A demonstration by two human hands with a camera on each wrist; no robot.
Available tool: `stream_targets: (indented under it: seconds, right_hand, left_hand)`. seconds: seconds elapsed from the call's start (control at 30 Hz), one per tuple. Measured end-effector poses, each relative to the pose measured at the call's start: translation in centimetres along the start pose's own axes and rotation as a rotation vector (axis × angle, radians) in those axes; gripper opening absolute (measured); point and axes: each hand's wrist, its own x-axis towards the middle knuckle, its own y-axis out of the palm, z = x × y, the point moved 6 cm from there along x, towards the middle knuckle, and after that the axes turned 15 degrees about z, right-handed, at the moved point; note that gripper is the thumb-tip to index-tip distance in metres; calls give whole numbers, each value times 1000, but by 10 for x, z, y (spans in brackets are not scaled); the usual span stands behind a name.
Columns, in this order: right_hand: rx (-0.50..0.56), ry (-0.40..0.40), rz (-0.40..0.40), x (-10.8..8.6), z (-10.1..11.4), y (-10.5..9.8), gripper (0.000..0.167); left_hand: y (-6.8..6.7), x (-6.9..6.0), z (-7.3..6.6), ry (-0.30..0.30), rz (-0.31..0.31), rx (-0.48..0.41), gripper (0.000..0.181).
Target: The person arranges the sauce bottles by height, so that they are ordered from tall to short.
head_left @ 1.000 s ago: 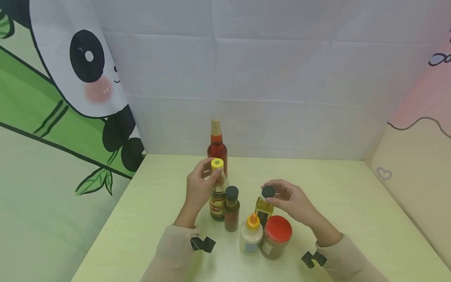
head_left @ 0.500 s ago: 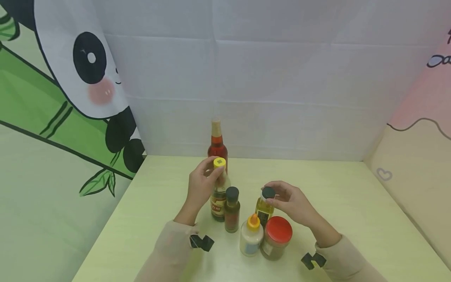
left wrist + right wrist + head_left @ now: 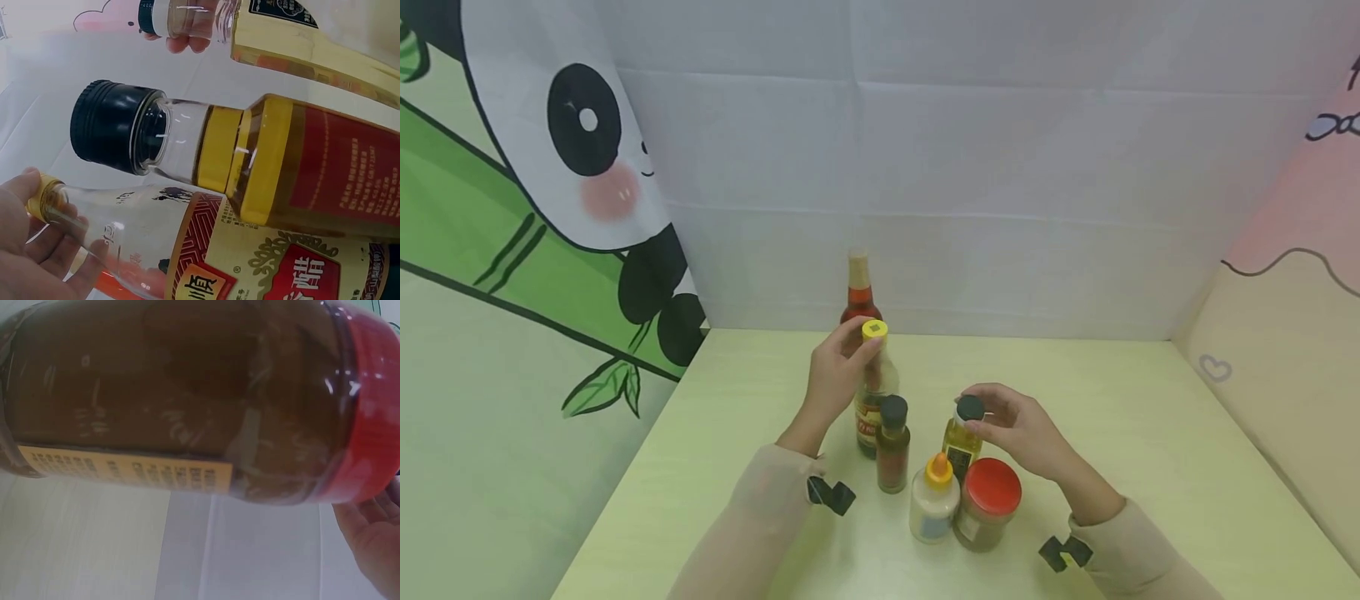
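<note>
In the head view my left hand (image 3: 831,373) grips the neck of a glass vinegar bottle (image 3: 868,412), just under its yellow cap. The left wrist view shows thumb and fingers round that neck, with the vinegar bottle's red and cream label (image 3: 269,265) facing the camera. My right hand (image 3: 1021,432) pinches a small bottle of yellow oil (image 3: 961,442) by its dark cap. Between the two stands a dark-capped bottle with a red label (image 3: 892,460). Whether the vinegar bottle touches the table is hard to tell.
A tall red bottle (image 3: 859,302) stands behind the vinegar bottle, by the back wall. In front are a squeeze bottle with an orange tip (image 3: 934,507) and a red-lidded jar (image 3: 988,518), side by side. The jar's brown side (image 3: 169,381) fills much of the right wrist view.
My left hand has moved the vinegar bottle back and slightly right, towards the tall red bottle. My right hand and the oil bottle have stayed put.
</note>
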Motion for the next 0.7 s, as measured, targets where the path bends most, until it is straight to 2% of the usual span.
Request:
stream_targets:
  seconds: [0.23,0.7]
  right_hand:
    - [8,-23,1,-1,-6,-4,38]
    - [4,-36,-4,-1,-5,-5,36]
  left_hand:
    - [8,13,6,14,-14,-17,32]
    - [16,31,15,45,-35,24,36]
